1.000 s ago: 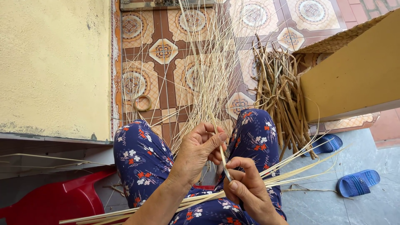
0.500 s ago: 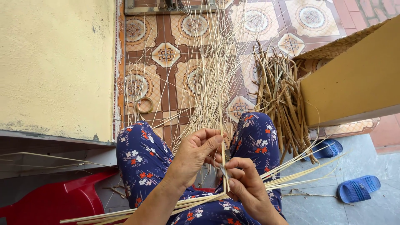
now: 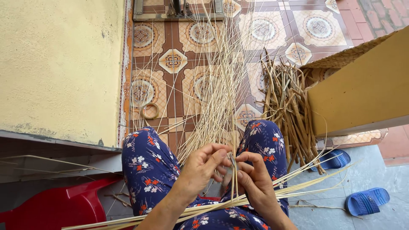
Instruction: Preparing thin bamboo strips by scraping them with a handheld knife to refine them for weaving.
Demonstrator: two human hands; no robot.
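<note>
A: Hands?
B: Left hand [image 3: 203,167] and right hand [image 3: 251,178] both pinch thin pale reed strands [image 3: 221,98] fanning upward over the floral-trousered lap.
A: Surroundings?
B: Thicker cane bundle [image 3: 289,106] on patterned tile floor [image 3: 170,38]; blue sandals [image 3: 366,201] right.

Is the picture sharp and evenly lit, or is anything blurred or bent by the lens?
Head view: soft, even daylight, no glare or hard shadows; both hands, left and right, and the thin straw strands look sharp; the yellow wall and box edge lean outward, wide-angle distortion.
</note>
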